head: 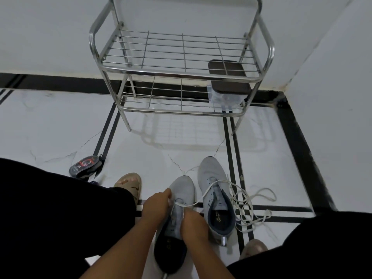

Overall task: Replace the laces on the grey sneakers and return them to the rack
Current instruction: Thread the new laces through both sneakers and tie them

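Two grey sneakers stand side by side on the tiled floor in front of me. My left hand [156, 206] and my right hand [193, 222] are over the nearer sneaker [182, 190], each pinching the white lace [201, 203] at its eyelets. That lace runs right across the other sneaker [213, 178] and lies in loose loops on the floor [259, 195]. The steel rack [181, 71] stands against the wall beyond the shoes, its wire shelves bare on the left.
A clear box with a dark brown lid [228, 81] sits on the rack's lower shelf at the right. A small dark packet with red print [85, 166] lies on the floor at left. My sandalled foot [128, 183] and dark-clad knees frame the shoes.
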